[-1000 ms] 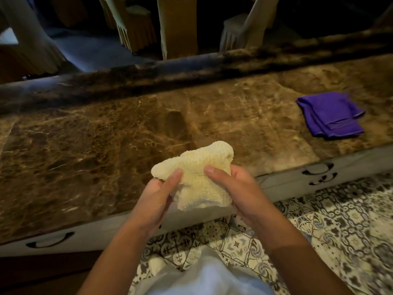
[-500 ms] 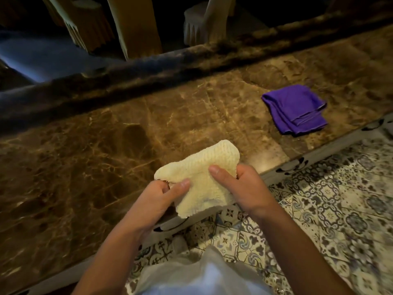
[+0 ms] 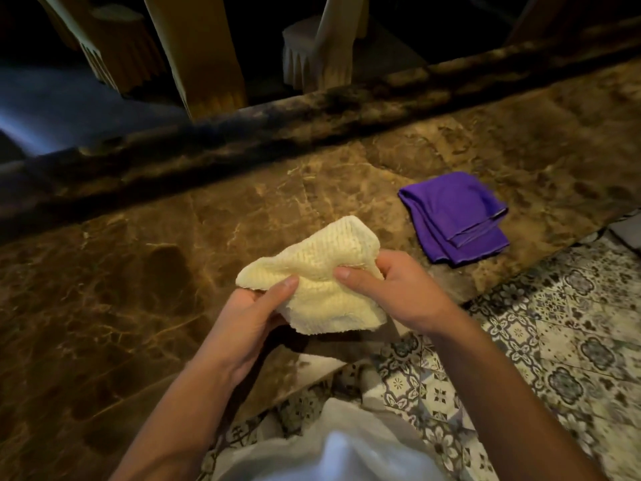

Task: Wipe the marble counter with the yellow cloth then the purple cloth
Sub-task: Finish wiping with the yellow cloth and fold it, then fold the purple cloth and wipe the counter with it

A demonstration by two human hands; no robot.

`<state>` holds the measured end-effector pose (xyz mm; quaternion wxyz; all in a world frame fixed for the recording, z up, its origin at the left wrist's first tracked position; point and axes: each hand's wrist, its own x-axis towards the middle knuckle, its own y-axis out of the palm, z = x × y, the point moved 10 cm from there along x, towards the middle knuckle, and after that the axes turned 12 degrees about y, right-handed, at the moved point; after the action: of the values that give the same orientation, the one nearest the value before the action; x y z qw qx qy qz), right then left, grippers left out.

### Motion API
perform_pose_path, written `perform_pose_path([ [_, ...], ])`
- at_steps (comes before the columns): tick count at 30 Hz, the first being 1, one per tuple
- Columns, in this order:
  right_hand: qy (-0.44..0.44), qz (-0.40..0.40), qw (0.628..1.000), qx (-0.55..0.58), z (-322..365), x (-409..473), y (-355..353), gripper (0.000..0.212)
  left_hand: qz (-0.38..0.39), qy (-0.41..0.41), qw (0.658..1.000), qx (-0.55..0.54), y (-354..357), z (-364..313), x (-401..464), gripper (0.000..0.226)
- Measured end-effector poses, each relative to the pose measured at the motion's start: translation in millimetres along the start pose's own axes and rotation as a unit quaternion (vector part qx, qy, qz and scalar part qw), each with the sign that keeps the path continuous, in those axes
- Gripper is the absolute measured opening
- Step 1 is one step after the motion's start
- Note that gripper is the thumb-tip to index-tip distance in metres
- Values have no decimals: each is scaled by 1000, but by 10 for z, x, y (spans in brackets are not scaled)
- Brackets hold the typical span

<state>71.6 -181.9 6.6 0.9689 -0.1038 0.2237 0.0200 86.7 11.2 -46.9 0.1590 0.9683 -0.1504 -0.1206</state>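
Note:
Both hands hold a pale yellow knitted cloth (image 3: 321,276) just above the near edge of the brown marble counter (image 3: 145,279). My left hand (image 3: 249,317) pinches its lower left side with the thumb on top. My right hand (image 3: 392,289) grips its right side, thumb pressed into the middle. The cloth is bunched and partly folded. A folded purple cloth (image 3: 458,216) lies flat on the counter to the right, apart from both hands.
A dark raised marble ledge (image 3: 312,109) runs along the counter's far side. Beyond it stand pale fluted chair or table legs (image 3: 204,53). Patterned floor tiles (image 3: 562,328) lie at the lower right. White clothing (image 3: 333,449) shows at the bottom.
The view has swung and come closer, so the counter now runs diagonally and the purple cloth sits nearer the hands. Both hands keep hold of the yellow cloth, bunching it slightly more.

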Motion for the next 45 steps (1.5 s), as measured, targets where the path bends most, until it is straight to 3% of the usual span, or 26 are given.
perform_pose_path([
  [3,-11,7,1000,-22,-1,240,-327,12,-31,7,995,93,172,46,210,36],
  [6,-21,24,997,-71,26,480,-654,30,-70,20,988,139,369,39,389,61],
  [10,-33,5,991,-126,-8,845,-988,45,-125,11,975,185,453,129,640,78],
  [13,-26,-21,986,-163,-68,1079,-1149,38,-168,-6,968,186,458,187,736,104],
  [17,-15,10,962,-273,-163,1332,-1058,55,-216,-33,937,271,381,216,781,90],
  [21,6,9,942,-335,-286,1461,-985,52,-204,-53,871,444,335,217,830,55],
  [28,16,-73,916,-394,-377,1405,-985,43,-189,-67,739,643,331,213,792,54],
  [33,26,-101,911,-398,-341,1288,-976,40,-177,-38,710,680,387,186,781,51],
  [37,24,-108,914,-391,-242,1132,-1184,42,-140,-58,663,733,380,28,688,63],
  [42,-37,-284,879,-382,-2,861,-2184,49,-192,66,612,764,629,-615,741,77],
  [45,22,-316,848,-425,-207,950,-2726,67,-91,23,611,786,1066,-422,1096,91],
])
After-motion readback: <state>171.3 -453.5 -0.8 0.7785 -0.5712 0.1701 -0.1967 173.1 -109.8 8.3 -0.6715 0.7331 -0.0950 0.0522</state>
